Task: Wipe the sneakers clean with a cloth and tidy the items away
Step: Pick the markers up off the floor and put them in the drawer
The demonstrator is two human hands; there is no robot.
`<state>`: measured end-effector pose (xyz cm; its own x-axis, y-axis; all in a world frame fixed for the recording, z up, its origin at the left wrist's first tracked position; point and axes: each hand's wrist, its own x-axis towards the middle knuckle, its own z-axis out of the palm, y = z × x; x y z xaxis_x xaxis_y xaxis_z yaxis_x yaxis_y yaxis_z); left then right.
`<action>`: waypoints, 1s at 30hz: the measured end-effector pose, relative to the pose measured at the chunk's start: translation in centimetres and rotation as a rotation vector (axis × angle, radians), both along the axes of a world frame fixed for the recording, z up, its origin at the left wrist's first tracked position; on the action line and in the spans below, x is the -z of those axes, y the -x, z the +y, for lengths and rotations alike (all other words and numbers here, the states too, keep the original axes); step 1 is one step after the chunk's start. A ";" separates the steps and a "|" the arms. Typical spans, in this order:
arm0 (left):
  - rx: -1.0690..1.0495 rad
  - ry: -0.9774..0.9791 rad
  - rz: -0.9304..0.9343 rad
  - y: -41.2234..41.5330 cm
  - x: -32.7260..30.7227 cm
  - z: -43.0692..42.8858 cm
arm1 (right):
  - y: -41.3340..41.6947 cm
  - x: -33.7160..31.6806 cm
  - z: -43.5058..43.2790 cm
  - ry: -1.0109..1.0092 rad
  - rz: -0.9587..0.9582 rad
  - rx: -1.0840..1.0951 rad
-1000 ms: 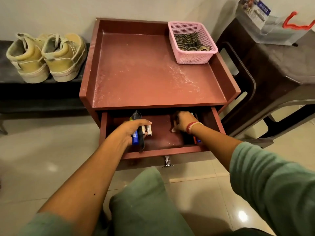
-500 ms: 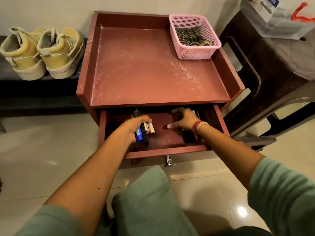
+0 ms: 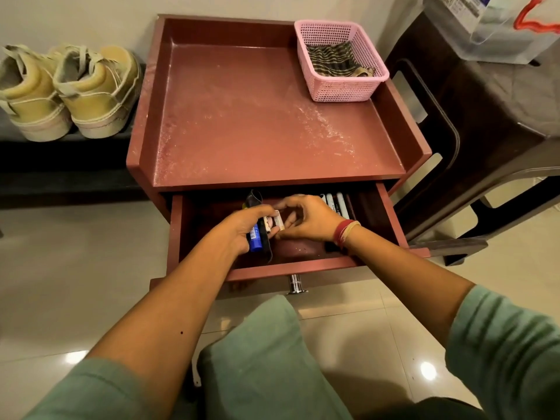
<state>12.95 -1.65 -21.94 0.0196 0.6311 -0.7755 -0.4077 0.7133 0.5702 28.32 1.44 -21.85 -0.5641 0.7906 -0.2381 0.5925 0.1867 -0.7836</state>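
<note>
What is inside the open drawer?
Markers lie at the right back of the drawer. The left hand grips a blue tube, a dark strap and white sticks; the right hand pinches one. Hands and tabletop hide the rest.

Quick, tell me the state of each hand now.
Left hand: closed, holding a blue tube and a white tube.
Right hand: fingers at that white tube; grip cannot be told.

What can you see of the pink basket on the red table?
The pink basket is rectangular, plastic by its look, with perforated mesh walls and a solid rim. It stands upright in the back right corner of the red table's top, close to the raised edge. A dark striped cloth lies crumpled inside it.
</note>
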 end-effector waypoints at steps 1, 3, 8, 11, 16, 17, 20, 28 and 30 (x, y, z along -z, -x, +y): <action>-0.006 0.004 -0.012 -0.1 0.0 0.0 | -0.1 0.0 0.0 -0.009 -0.005 -0.005; -0.010 0.014 -0.039 -0.1 -0.1 0.1 | -0.3 0.2 0.1 -0.064 -0.024 -0.018; -0.071 0.008 -0.014 0.8 0.6 0.3 | -2.6 0.6 2.8 -0.097 -0.205 0.164; -0.094 0.021 0.000 1.5 1.0 0.4 | -4.2 1.9 4.4 -0.071 -0.427 0.124; -0.121 0.037 -0.034 1.7 1.4 0.9 | -4.5 3.9 4.8 -0.237 -0.727 -0.023; -0.114 0.041 -0.028 1.7 1.5 1.0 | -4.5 4.0 4.8 -0.255 -0.759 -0.037; -0.072 0.052 0.002 1.6 1.9 1.0 | -4.8 4.4 4.8 -0.249 -0.810 -0.047; -0.052 0.014 -0.047 1.6 1.5 0.7 | -1.8 1.6 1.7 -0.128 -0.252 0.112; -0.023 0.006 -0.040 1.5 1.3 0.6 | -0.1 0.7 0.4 -0.042 -0.056 0.070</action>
<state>11.44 -1.03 -23.28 0.0363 0.6272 -0.7780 -0.4462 0.7068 0.5490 28.44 1.88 -22.56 -0.4940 0.8376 -0.2334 0.6476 0.1754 -0.7415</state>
